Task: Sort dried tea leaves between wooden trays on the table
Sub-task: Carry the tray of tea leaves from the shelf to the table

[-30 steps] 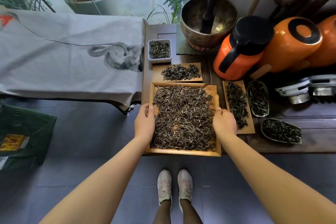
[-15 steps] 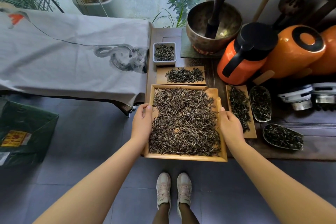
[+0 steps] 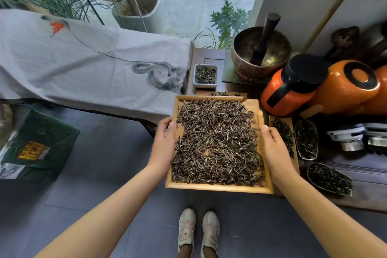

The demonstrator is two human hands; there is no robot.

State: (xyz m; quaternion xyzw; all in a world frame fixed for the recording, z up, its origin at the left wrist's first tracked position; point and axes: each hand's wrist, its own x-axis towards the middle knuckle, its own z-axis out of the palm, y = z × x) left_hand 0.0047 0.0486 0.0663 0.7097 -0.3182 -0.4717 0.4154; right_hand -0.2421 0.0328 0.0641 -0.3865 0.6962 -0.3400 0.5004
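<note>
Large wooden tray (image 3: 217, 188), heaped with dried tea leaves (image 3: 216, 142): held at centre frame, left grip (image 3: 165, 142) clamped on its 9 o'clock rim, right grip (image 3: 274, 148) on its 3 o'clock rim. Small wooden tray (image 3: 293, 123) of leaves: on the counter (image 3: 368, 195) at 3 o'clock. White dish (image 3: 205, 74) of leaves: set at 12 o'clock.
</note>
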